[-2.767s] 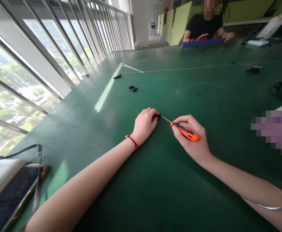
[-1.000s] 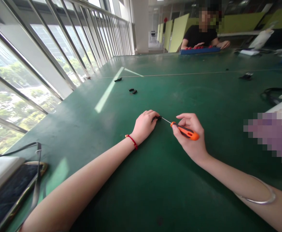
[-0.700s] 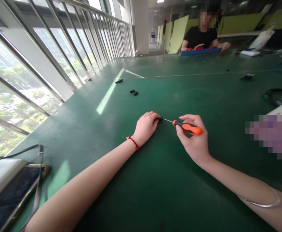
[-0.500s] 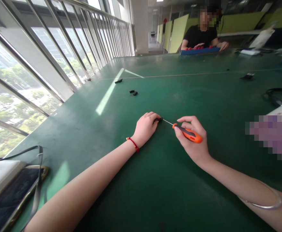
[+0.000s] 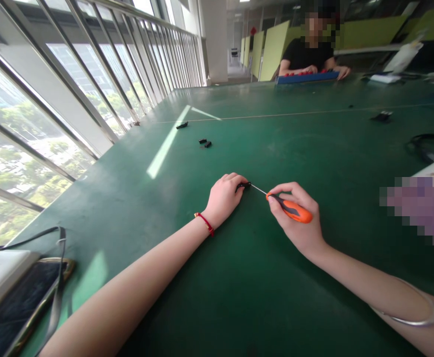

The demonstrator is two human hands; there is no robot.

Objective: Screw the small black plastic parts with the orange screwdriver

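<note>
My left hand (image 5: 224, 194) rests on the green table (image 5: 217, 277), fingers closed around a small black part (image 5: 244, 185). Most of that part is hidden under the fingers, so its kind does not show. My right hand (image 5: 300, 218) grips a screwdriver (image 5: 293, 209) with an orange and dark grey handle between thumb and fingers. The thin metal shaft points left, and its tip meets the right end of the black part.
Small black pieces (image 5: 205, 143) lie beyond my left hand, with another black piece (image 5: 182, 125) farther off. A phone (image 5: 20, 297) and a white box (image 5: 5, 270) sit at lower left. Across the table, a person (image 5: 309, 59) sits behind a blue tray (image 5: 308, 78).
My right index finger has come down from its raised position onto the screwdriver handle, and the handle has tilted slightly. My left hand and the black part hold still.
</note>
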